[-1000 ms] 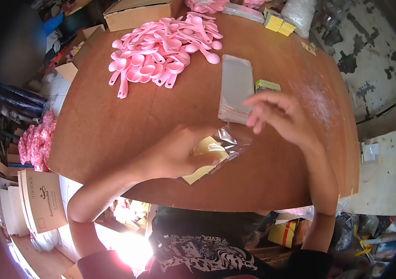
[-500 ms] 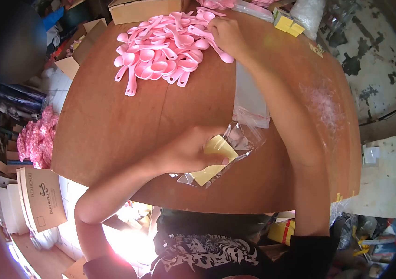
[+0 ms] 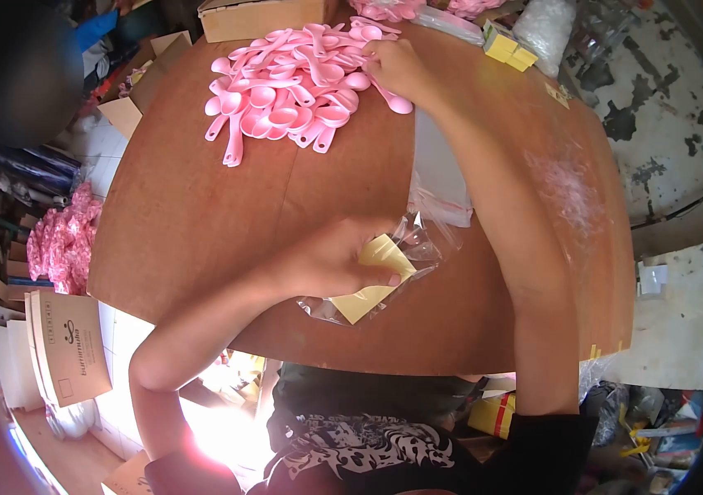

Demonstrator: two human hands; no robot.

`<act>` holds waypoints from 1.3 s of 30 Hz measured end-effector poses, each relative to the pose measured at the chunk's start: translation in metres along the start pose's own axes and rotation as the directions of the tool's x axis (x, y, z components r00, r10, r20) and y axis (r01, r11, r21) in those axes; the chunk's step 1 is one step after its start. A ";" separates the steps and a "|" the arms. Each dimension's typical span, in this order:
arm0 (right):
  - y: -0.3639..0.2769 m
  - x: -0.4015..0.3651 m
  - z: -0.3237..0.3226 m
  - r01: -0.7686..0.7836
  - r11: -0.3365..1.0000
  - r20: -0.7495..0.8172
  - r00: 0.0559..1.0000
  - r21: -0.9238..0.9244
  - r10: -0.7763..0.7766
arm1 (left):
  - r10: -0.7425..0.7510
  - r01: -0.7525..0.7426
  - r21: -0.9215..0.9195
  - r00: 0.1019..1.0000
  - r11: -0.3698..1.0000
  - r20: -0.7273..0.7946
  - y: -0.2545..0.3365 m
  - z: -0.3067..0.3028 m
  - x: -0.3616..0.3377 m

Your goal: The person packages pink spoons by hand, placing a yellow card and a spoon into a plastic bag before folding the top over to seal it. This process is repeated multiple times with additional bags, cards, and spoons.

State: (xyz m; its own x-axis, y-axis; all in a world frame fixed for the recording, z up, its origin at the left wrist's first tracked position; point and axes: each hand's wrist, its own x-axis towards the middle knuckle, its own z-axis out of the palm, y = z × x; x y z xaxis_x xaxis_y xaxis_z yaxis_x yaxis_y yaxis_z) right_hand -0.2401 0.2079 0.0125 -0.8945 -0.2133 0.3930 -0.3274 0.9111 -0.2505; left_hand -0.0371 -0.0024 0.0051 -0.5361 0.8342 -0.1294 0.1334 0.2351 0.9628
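A clear plastic bag (image 3: pixel 424 246) with a yellow card (image 3: pixel 376 280) in it lies in the grip of my left hand (image 3: pixel 337 257), above the table's near half. The thumb presses on the card side, and the other fingers are partly hidden. My right hand (image 3: pixel 401 73) reaches to the right edge of a heap of pink plastic spoons (image 3: pixel 281 87). Its fingers are curled down and closed around a pink spoon (image 3: pixel 398 104) there, whose bowl sticks out below the hand. The fingertips are partly hidden among the spoons.
Flat clear plastic bags (image 3: pixel 442 165) lie under my right forearm on the brown table (image 3: pixel 195 214). Along the far edge are a cardboard box (image 3: pixel 265 21), small yellow boxes (image 3: pixel 508 47) and a translucent white bag (image 3: pixel 545 33). A printed carton (image 3: pixel 71 346) stands to the left.
My right hand has shifted slightly at the heap's edge, fingers bent in on the spoons. My left hand still holds the bag and card, and the whole view has moved a little.
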 end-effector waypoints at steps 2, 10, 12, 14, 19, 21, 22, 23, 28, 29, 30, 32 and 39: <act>0.006 0.006 0.020 0.064 0.991 -0.046 0.996 -0.118 -0.070 | 0.013 -0.013 -0.005 1.000 1.000 0.005 -0.003 0.000 0.000; 0.016 0.006 -0.005 -0.121 0.982 0.016 0.993 0.145 0.120 | 0.087 -0.086 -0.025 0.996 0.996 0.023 -0.016 0.003 0.004; 0.002 -0.014 -0.038 -0.179 0.908 -0.016 0.980 0.379 0.200 | 0.119 -0.119 -0.040 0.993 0.992 -0.015 -0.017 0.003 0.002; -0.010 -0.052 -0.066 -0.153 0.745 -0.064 0.965 0.649 0.254 | 0.086 -0.088 -0.048 0.996 0.995 -0.027 -0.007 0.001 -0.002; -0.040 -0.178 -0.117 -0.225 0.127 0.152 0.893 0.966 0.423 | 0.146 -0.155 -0.081 0.983 0.985 -0.108 -0.009 0.007 -0.001; -0.051 -0.216 -0.120 -0.334 0.002 0.305 0.864 0.943 0.401 | 0.145 -0.157 -0.089 0.982 0.984 -0.123 -0.004 0.011 -0.001; -0.053 -0.230 -0.115 -0.357 -0.060 0.352 0.853 0.932 0.385 | 0.148 -0.158 -0.084 0.983 0.984 -0.112 0.002 0.013 -0.001; -0.051 -0.242 -0.106 -0.362 -0.099 0.371 0.840 0.927 0.397 | 0.124 -0.133 -0.090 0.988 0.987 -0.094 0.011 0.015 -0.002; -0.076 -0.253 -0.111 -0.165 0.185 0.061 0.881 0.969 0.469 | 0.170 -0.169 0.018 0.983 0.985 -0.065 0.016 0.028 -0.002; -0.076 -0.253 -0.117 -0.159 0.184 0.054 0.880 0.970 0.471 | 0.155 -0.153 0.032 0.986 0.988 -0.064 0.016 0.029 -0.002; -0.077 -0.253 -0.122 -0.131 0.257 -0.007 0.880 0.958 0.475 | 0.142 -0.139 0.045 0.988 0.989 -0.067 0.016 0.030 -0.001; -0.075 -0.253 -0.125 -0.103 0.326 -0.069 0.877 0.940 0.475 | 0.280 -0.268 0.115 0.955 0.957 -0.101 0.005 0.034 0.005; -0.076 -0.255 -0.129 -0.013 0.438 -0.206 0.870 0.899 0.448 | 0.258 -0.251 0.075 0.962 0.965 -0.094 0.023 0.042 0.005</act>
State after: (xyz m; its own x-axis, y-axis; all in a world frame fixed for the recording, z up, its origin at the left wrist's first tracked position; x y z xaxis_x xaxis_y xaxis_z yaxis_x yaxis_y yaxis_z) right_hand 0.0520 0.2388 0.0459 -0.8622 0.2948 0.4120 -0.4059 0.0847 -0.9100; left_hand -0.0021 0.0278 0.0163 -0.5593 0.8160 0.1459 0.3258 0.0546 0.9439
